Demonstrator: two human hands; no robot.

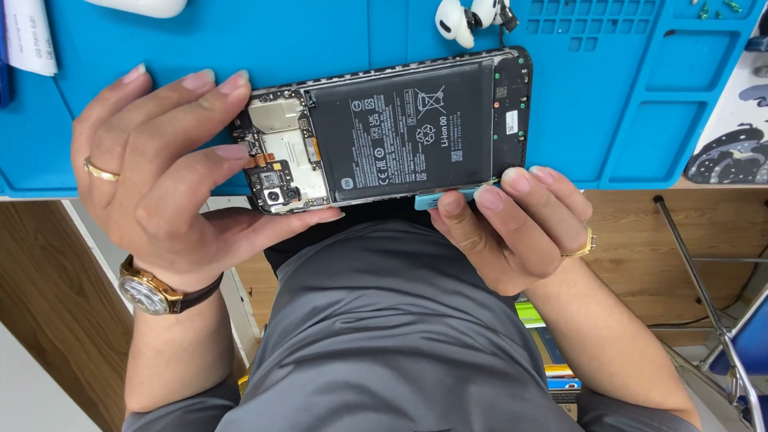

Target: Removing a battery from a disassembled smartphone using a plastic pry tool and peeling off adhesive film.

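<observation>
An opened smartphone (pixel 392 132) with its back cover off shows a large black battery (pixel 404 132) and a circuit board with a camera module (pixel 276 196). My left hand (pixel 160 184) grips the phone's camera end, fingers over its top edge and thumb under it. My right hand (pixel 504 224) pinches a small teal plastic pick (pixel 432 200) against the phone's lower edge, near the battery's corner. The phone hovers over the front edge of a blue work mat (pixel 240 40).
White earbuds (pixel 468 16) lie on the mat beyond the phone. The mat has moulded tray compartments (pixel 640 120) at the right and small screws (pixel 720 8) at the far corner. A paper slip (pixel 28 36) lies at top left. A metal chair frame (pixel 704 288) stands at the right.
</observation>
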